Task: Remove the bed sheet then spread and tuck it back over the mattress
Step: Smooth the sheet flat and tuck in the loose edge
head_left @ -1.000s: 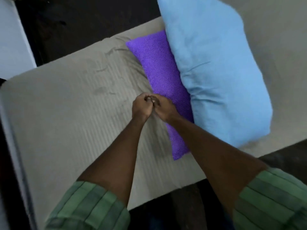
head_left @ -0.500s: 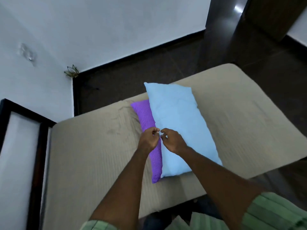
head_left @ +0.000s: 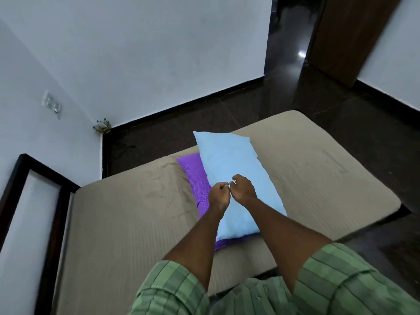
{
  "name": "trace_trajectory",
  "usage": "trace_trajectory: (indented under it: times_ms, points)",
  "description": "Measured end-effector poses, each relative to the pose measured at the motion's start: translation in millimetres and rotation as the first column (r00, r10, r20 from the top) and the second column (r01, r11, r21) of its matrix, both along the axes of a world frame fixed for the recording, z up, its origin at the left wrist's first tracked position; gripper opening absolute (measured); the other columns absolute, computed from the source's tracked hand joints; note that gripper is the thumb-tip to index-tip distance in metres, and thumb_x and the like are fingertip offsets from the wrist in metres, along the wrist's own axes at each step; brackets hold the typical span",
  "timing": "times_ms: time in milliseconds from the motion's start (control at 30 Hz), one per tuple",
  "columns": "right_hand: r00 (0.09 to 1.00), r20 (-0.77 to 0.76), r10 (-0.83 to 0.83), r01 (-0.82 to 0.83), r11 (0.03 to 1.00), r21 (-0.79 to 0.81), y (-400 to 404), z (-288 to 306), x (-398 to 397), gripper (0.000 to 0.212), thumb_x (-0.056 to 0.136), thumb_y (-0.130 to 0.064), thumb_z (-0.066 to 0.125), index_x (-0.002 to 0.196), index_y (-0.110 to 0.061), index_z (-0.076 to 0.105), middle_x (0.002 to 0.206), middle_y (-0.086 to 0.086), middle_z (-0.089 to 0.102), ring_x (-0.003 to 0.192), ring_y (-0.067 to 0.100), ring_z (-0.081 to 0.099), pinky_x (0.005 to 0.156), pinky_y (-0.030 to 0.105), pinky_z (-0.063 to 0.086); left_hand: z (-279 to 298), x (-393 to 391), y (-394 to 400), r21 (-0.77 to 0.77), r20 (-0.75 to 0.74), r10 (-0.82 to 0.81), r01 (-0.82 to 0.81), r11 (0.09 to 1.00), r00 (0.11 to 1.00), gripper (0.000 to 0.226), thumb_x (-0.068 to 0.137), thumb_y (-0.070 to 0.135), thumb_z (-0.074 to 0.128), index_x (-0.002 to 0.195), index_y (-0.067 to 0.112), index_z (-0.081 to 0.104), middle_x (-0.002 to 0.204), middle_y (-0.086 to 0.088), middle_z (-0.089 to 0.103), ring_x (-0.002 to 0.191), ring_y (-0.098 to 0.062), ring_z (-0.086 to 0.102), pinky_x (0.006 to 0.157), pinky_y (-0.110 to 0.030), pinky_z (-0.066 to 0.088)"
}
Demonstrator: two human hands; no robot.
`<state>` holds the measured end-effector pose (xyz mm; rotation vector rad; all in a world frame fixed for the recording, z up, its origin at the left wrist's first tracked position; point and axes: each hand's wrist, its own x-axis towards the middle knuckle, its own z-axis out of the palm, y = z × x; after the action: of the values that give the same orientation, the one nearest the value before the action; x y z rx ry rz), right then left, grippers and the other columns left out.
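While raised above light blue pillow [head_left: 234,178]: left hand [head_left: 218,194] and right hand [head_left: 243,189] curled, fingertips meeting; contents indiscernible. Beneath pillow: purple cushion [head_left: 195,176], beige bed sheet [head_left: 127,223].

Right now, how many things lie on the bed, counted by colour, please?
Light blue pillow: 1
Purple pillow: 1
Beige bed sheet: 1
Total: 3
The blue pillow lies partly over the purple one.
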<state>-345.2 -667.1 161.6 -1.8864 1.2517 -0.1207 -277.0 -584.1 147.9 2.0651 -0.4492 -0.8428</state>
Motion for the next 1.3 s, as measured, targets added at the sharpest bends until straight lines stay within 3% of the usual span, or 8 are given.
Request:
trace_trajectory:
  times_ms: [300,467,733,833,900,1033,1167,1300]
  points:
    - [0.997,-0.036,0.062,-0.061,0.998,0.007,-45,-20,-5,0.046,0.103,-0.035,0.053,0.145,-0.015,0.052,0.151,0.008,0.052,0.138,0.028,0.049,0.114,0.038,0.039,-2,22,-25,0.155,0.087,-0.092,0.078,0.985,0.992,0.036,0.096,0.023,0.058,0.130,0.014,0.063,0.128,-0.001,0.064,0.107,-0.020,0.062,0.083,-0.025,0.044]
    - [0.982,-0.100,0.162,-0.156,0.986,0.066,-82,-44,8,0.056,0.103,-0.037,0.055,0.153,-0.015,0.043,0.159,0.007,0.042,0.145,0.028,0.041,0.117,0.038,0.034,-17,41,-70,0.301,0.102,-0.149,0.113,0.947,0.984,0.056,0.092,0.037,0.067,0.140,0.014,0.051,0.143,-0.012,0.049,0.125,-0.032,0.056,0.102,-0.042,0.051]
    - [0.932,-0.169,0.321,-0.289,0.938,0.190,-141,-111,36,0.068,0.101,-0.043,0.057,0.160,-0.019,0.032,0.167,0.006,0.029,0.152,0.027,0.030,0.125,0.041,0.025,-69,66,-136,0.502,0.191,-0.240,0.116,0.857,0.952,0.070,0.087,0.044,0.073,0.149,0.026,0.044,0.156,-0.017,0.026,0.145,-0.040,0.027,0.117,-0.049,0.029]
    - [0.897,-0.177,0.405,-0.352,0.897,0.268,-155,-144,46,0.076,0.101,-0.036,0.058,0.164,-0.021,0.017,0.171,0.008,0.014,0.157,0.027,0.015,0.127,0.043,0.017,-101,78,-149,0.557,0.213,-0.005,-0.117,0.822,0.977,0.118,0.077,0.051,0.083,0.162,0.023,0.006,0.167,-0.020,0.010,0.151,-0.042,0.019,0.122,-0.053,0.023]
    - [0.864,-0.162,0.476,-0.414,0.856,0.309,-155,-160,44,0.075,0.102,-0.030,0.057,0.164,-0.024,0.015,0.172,0.007,0.010,0.158,0.025,0.010,0.128,0.043,0.015,-129,81,-139,0.554,0.141,0.169,-0.219,0.803,0.976,0.130,0.075,0.059,0.083,0.162,0.012,-0.001,0.163,-0.021,0.023,0.150,-0.042,0.026,0.122,-0.053,0.024]
    - [0.849,-0.126,0.514,-0.497,0.856,0.143,-155,-181,35,0.064,0.103,-0.030,0.057,0.160,-0.023,0.030,0.165,0.006,0.032,0.151,0.028,0.030,0.123,0.045,0.024,-178,81,-110,0.320,-0.117,0.329,-0.278,0.906,0.937,0.064,0.093,0.049,0.069,0.140,0.007,0.058,0.140,-0.015,0.061,0.127,-0.035,0.058,0.105,-0.039,0.048]
    - [0.963,-0.134,0.235,-0.263,0.931,-0.254,-156,-173,32,0.075,0.097,-0.044,0.061,0.161,-0.022,0.028,0.162,0.010,0.033,0.144,0.033,0.035,0.114,0.051,0.032,-174,73,-84,-0.044,-0.105,0.614,-0.621,0.783,0.782,0.045,0.093,0.045,0.066,0.124,0.014,0.071,0.118,0.001,0.073,0.113,-0.020,0.068,0.098,-0.033,0.053]
    - [0.990,-0.127,0.053,-0.061,0.997,-0.056,-159,-169,49,0.096,0.089,-0.070,0.061,0.164,-0.029,0.015,0.167,0.014,0.021,0.151,0.035,0.024,0.121,0.054,0.024,-170,99,-42,-0.097,-0.098,0.611,-0.618,0.780,0.786,0.032,0.099,0.035,0.063,0.128,0.022,0.067,0.109,0.021,0.067,0.106,-0.001,0.064,0.092,-0.015,0.046]
